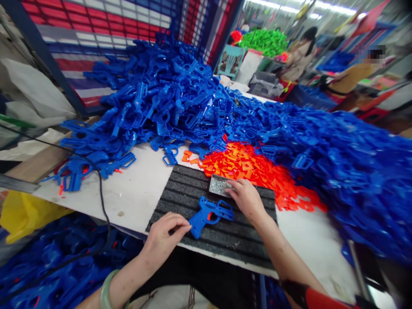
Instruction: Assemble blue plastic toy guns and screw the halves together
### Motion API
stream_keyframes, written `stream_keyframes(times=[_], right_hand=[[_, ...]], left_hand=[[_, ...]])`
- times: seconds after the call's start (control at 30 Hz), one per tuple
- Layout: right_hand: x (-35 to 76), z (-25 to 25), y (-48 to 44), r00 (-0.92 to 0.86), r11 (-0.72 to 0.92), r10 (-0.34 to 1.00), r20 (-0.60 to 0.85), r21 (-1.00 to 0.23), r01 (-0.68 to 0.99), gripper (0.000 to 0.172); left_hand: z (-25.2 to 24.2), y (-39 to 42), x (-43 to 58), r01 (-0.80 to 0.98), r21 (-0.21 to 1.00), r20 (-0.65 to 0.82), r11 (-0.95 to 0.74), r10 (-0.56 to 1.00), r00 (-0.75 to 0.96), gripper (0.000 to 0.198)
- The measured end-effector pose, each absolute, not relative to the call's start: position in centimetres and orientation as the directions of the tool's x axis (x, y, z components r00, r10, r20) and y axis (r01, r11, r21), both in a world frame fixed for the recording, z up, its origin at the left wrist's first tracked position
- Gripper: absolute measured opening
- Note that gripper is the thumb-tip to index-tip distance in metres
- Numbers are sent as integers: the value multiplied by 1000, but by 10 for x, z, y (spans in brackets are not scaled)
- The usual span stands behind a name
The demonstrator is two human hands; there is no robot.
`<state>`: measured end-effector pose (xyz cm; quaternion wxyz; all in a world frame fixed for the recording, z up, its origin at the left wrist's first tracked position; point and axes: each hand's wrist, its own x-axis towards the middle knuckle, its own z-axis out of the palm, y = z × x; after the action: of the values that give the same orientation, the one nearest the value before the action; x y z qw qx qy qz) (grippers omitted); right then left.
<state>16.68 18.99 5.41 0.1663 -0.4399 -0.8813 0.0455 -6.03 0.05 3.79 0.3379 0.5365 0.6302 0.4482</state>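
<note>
A blue toy gun part [200, 219] with a bit of orange by its trigger lies on a dark ribbed mat [180, 187]. My left hand [167, 234] is at the grip end of that part, thumb and fingertips pinched together; whatever is between them is too small to make out. Beyond the part stands a small tray [219, 186] of tiny silvery pieces. My right hand [246, 196] reaches into the tray's right side with its fingertips close together, and what they hold, if anything, is hidden.
Orange pieces [247, 161] lie heaped behind the mat. Blue parts [180, 94] pile high at the back and right. A black cable [101, 193] crosses the table's left side. People [350, 79] sit farther back.
</note>
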Motion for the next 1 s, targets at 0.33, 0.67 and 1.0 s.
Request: stream_keyframes(times=[0.33, 0.67, 1.0], right_hand=[[171, 53, 196, -499, 503, 861, 96, -303, 809, 17], [181, 47, 193, -458, 512, 858, 231, -447, 734, 25], [181, 49, 172, -214, 260, 963, 165, -785, 562, 28]], left_hand=[[25, 2, -47, 739, 551, 539, -387, 841, 39, 11], [26, 1, -51, 783, 439, 594, -440, 796, 115, 23], [84, 132, -21, 911, 263, 223, -318, 938, 264, 23]])
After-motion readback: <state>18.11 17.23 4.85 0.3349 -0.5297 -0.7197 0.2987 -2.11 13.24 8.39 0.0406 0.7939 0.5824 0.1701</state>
